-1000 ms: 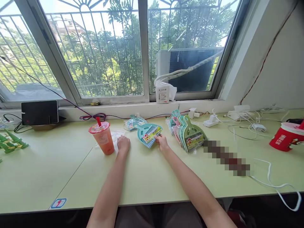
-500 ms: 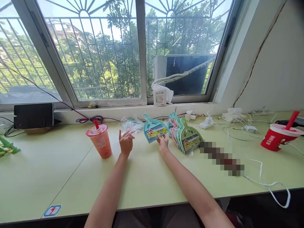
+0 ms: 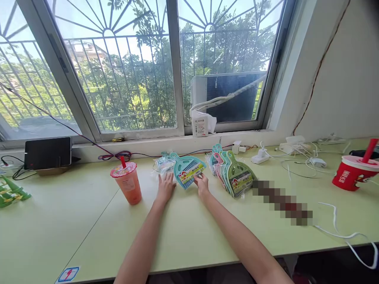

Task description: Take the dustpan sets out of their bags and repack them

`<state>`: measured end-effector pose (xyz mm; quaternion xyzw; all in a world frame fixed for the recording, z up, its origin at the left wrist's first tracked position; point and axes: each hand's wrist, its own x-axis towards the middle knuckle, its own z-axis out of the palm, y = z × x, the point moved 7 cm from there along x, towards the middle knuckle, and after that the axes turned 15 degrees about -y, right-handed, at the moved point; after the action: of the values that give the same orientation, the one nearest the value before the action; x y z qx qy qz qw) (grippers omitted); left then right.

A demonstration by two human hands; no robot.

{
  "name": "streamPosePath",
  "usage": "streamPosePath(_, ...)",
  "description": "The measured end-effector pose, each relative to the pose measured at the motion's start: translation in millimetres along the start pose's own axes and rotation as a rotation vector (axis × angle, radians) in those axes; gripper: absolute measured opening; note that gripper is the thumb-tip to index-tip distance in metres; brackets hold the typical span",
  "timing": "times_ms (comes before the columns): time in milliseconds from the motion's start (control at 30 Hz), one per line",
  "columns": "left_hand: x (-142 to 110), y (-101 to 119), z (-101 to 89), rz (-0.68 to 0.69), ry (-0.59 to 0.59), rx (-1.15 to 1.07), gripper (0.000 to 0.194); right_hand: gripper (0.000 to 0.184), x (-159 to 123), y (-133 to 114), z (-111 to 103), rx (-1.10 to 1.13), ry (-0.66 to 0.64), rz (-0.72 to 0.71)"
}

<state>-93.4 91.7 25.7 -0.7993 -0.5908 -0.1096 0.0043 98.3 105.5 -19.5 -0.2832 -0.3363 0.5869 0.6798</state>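
Observation:
A small teal dustpan with a striped brush area and a yellow label is in my right hand, whose thumb and fingers pinch its lower right edge. My left hand lies with fingers stretched forward against clear plastic packaging holding pale teal items, just left of the dustpan. What exactly is inside that packaging is hard to make out. Right of my right hand, several dustpans in green, teal and pink lean together in a wrapped stack.
A pink drink cup with a red straw stands left of my left arm. A red cup is at the far right, near white cables and a charger. A tablet leans by the window. Green toy pieces lie at far left.
My left hand has moved from a raised pose down and forward onto the plastic packaging. The teal dustpan has shifted slightly left in my right hand. The camera view has tilted up a little.

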Motion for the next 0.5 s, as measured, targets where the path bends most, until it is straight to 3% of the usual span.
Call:
streamPosePath(67,3.7,6.0,11.2,0.092,-0.159,-0.057,0.041,0.034,0.8,-1.3,1.6,-0.017,-0.014,-0.008)
streamPosePath(133,4.2,5.6,11.2,0.127,-0.221,-0.107,0.046,0.033,1.2,-2.6,1.9,-0.035,-0.015,-0.006)
streamPosePath(367,-4.9,-18.0,-18.2,-0.141,0.03,-0.108,0.038,0.033,-0.7,-8.4,2.6,-0.03,-0.006,-0.008)
streamPosePath(433,-6.2,-15.3,-17.7,-0.136,0.078,-0.145,0.034,0.034,-0.5,-7.8,2.5,-0.03,-0.006,-0.013)
streamPosePath(500,-4.8,-5.5,-9.7,-0.058,0.032,-0.169,0.038,0.035,0.6,-4.8,1.9,-0.024,-0.012,-0.011)
